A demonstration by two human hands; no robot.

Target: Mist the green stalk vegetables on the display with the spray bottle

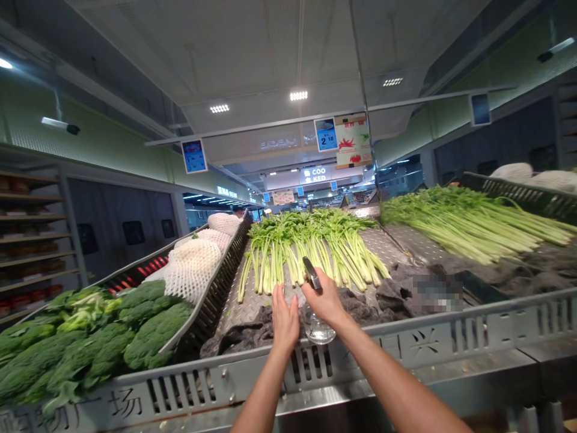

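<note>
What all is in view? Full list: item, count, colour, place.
Celery: many stalks, green, centre
Broccoli: several heads, dark green, front left
Nets: several, white to pinkish, behind broccoli
Crate: 1, black, around nets
Cloth: count unclear, dark grey, in front of celery
Rail: 1, grey, along front
Mirror (apparently): 1, no own colour, right, showing more celery
Signs: several, blue, overhead
Poster: 1, pale with red, beside a sign
Lights: several, white, ceiling
Shelves: several, brownish, far left
Bottle: 1, clear with dark top, right hand
Left hand: 1, bare, left of bottle
Right hand: 1, bare, on bottle
</note>
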